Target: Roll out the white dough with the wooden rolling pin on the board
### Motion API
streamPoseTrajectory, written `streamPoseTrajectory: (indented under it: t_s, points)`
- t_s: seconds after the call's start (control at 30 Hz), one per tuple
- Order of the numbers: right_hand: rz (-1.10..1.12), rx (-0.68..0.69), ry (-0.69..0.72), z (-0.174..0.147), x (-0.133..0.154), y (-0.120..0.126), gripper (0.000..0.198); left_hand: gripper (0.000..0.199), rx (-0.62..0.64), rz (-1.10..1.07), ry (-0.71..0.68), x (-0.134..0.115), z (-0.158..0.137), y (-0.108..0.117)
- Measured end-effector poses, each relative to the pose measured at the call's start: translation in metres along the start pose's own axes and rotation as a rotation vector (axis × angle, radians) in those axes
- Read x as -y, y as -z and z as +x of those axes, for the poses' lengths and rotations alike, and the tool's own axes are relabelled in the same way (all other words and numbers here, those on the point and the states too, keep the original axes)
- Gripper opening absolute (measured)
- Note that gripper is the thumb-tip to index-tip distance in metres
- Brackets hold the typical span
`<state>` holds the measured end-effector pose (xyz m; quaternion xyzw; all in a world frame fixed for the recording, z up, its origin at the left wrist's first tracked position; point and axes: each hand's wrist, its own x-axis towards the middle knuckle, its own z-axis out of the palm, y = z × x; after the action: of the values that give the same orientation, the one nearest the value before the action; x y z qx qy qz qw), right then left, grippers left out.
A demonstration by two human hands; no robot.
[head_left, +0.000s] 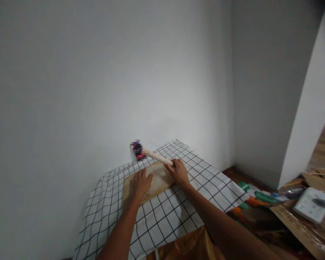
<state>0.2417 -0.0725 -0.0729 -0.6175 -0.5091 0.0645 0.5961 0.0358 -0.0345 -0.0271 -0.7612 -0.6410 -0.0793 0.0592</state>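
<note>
My right hand (179, 172) is closed around the near end of a pale wooden rolling pin (158, 157), which slants away to the left over the far edge of a wooden board (162, 177). White, powdery smears cover part of the board. On its left part rests my left hand (141, 183), fingers stretched out and lying flat, with nothing gripped. Just beyond the rolling pin's far end is a dark and red object (138, 150), pixelated so that its kind cannot be made out.
A white cloth with black checks (162, 213) covers the table, which stands against a pale wall (151, 72). To the lower right lie a white box-like thing (314, 204), brown cardboard (295, 220) and green packaging (265, 197). A wall corner stands at the right.
</note>
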Motion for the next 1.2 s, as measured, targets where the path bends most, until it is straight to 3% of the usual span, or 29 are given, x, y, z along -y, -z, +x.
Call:
streamPoseTrajectory:
  t_s: [0.23, 0.4, 0.6, 0.8, 1.07, 1.2]
  points:
    - [-0.008, 0.023, -0.018, 0.001, 0.001, 0.001, 0.041, 0.063, 0.011, -0.039, -0.042, 0.002, -0.01, 0.01]
    - [0.001, 0.029, -0.01, 0.001, 0.0, 0.002, 0.042, 0.06, 0.037, -0.035, -0.19, 0.005, -0.02, 0.011]
    - [0.032, 0.017, -0.009, 0.0, 0.0, 0.002, 0.043, 0.068, 0.077, -0.03, -0.211, 0.009, -0.03, 0.008]
    - [0.007, 0.029, 0.0, 0.001, -0.005, 0.0, 0.044, 0.074, 0.093, -0.026, -0.332, 0.026, -0.044, 0.006]
    - [0.002, 0.034, 0.0, 0.002, -0.005, 0.002, 0.047, 0.063, -0.102, -0.015, -0.419, 0.039, -0.083, 0.01]
    - [0.002, 0.049, -0.023, 0.001, -0.003, 0.004, 0.05, 0.065, -0.122, -0.021, -0.423, 0.04, -0.098, 0.01]
